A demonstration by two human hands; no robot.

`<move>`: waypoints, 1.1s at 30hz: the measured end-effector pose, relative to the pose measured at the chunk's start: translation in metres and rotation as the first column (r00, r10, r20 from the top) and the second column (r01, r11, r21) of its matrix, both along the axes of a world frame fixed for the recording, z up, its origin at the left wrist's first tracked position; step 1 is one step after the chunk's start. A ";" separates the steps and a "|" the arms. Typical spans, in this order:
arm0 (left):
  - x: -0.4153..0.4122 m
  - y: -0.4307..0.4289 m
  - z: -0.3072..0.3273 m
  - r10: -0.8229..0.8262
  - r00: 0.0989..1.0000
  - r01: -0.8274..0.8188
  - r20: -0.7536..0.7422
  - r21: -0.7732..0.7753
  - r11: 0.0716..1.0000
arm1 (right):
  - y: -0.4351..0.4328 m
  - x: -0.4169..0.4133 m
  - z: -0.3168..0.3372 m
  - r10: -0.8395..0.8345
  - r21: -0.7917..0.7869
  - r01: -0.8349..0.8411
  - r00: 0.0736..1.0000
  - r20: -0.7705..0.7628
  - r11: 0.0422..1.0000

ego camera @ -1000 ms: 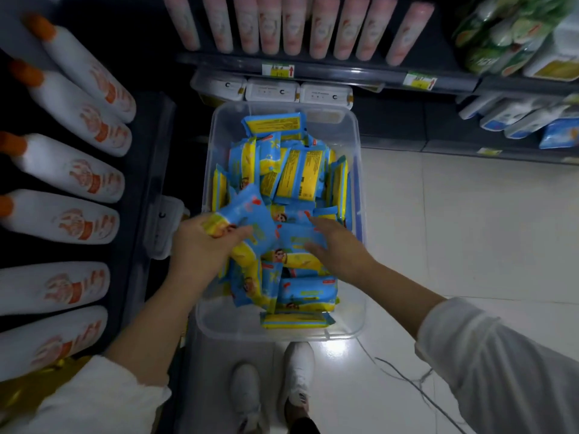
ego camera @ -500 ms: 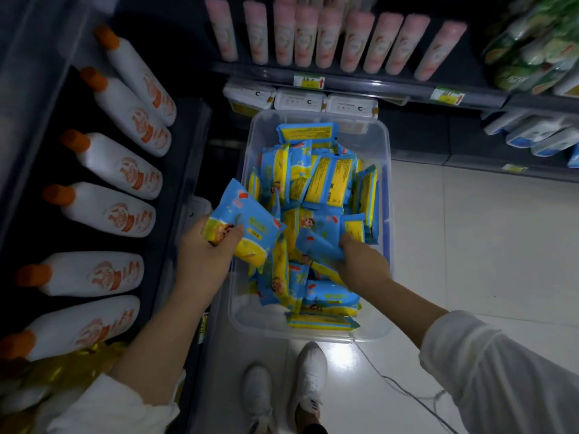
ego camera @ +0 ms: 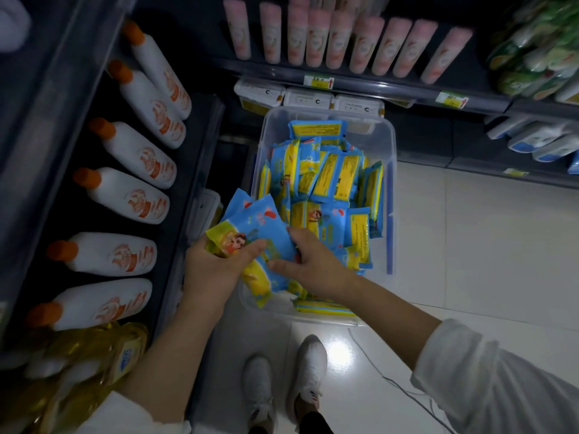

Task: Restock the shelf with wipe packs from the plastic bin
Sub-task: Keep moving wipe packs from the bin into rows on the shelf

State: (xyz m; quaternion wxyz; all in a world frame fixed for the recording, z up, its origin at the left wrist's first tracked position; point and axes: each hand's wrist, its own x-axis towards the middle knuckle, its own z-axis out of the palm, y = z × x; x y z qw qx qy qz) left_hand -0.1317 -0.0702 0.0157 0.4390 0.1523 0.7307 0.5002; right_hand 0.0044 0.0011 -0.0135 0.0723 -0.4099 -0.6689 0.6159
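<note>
Gripping a small stack of wipe packs [ego camera: 260,227] in the left hand [ego camera: 216,270], with the thumb curled over the yellow end, just above the near left corner of the plastic bin [ego camera: 390,145]. Closing the right hand [ego camera: 313,264] on the blue side of that same stack, with fingers curled round its edge, and bringing the two hands almost together. Half a second ago, reaching down among the loose packs [ego camera: 332,170] in the bin with the right hand, well apart from the left; a second ago, digging there with both hands low over the pile. Holding the stack a little nearer the body than before, fanned out, blue faces up.

Standing on the pale floor [ego camera: 485,245] in white shoes [ego camera: 307,364], toes just short of the bin's near wall. Facing the dark shelf [ego camera: 200,158] on the left, lined with white bottles [ego camera: 131,151] with orange caps, lying in a row, and yellow bottles [ego camera: 94,355] nearer the body. Looking past the bin to flat white boxes [ego camera: 308,100] on the low shelf beyond and pink tubes [ego camera: 338,39] on the shelf above.
</note>
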 end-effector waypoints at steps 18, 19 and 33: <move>-0.043 -0.055 -0.029 0.133 0.967 -0.169 -0.219 -0.151 0.974 | 0.000 -0.011 -0.110 -0.144 -0.006 0.183 0.795 0.589 0.983; -0.044 -0.055 -0.030 0.141 0.967 -0.174 -0.214 -0.149 0.973 | -0.002 -0.015 -0.112 -0.147 0.004 0.178 0.800 0.582 0.984; -0.039 -0.045 0.003 0.110 0.976 -0.131 -0.187 -0.100 0.986 | 0.026 0.010 -0.050 -0.286 -0.105 0.369 0.845 0.453 0.923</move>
